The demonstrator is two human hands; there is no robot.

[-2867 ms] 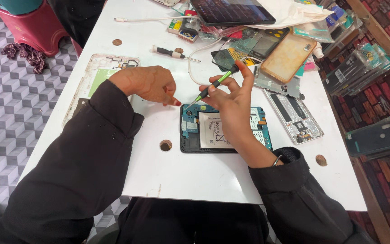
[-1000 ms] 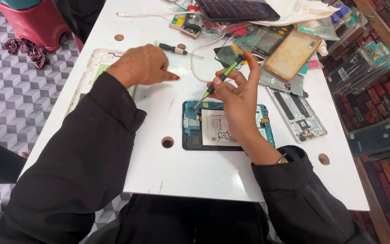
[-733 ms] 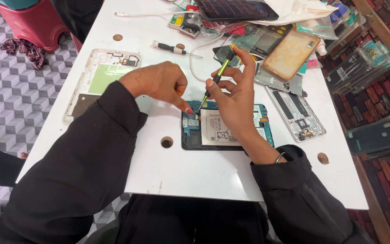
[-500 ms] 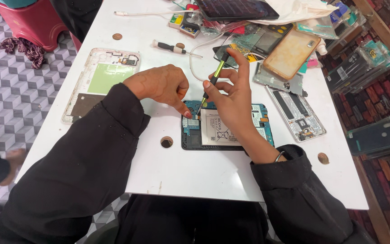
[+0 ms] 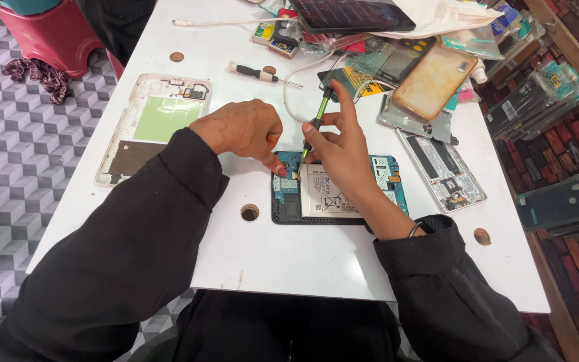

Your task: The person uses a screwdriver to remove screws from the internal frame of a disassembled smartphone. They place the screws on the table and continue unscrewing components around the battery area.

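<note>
Lying on the white table [image 5: 316,268]: pale plastic back frame [image 5: 155,124], black-handled screwdriver [image 5: 261,72], tan phone case [image 5: 433,82], white cable [image 5: 226,22].

The worktop [image 5: 343,268] is smooth white board with a faint sheen. The opened tablet [image 5: 340,194] shows a matt black plastic rim, blue circuit board and a pale, paper-labelled battery. The screwdriver [image 5: 316,127] has a glossy green and black plastic handle and a thin metal shaft. The frame [image 5: 440,167] looks like dull grey metal. Both sleeves [image 5: 135,248] are matt black cloth.
</note>
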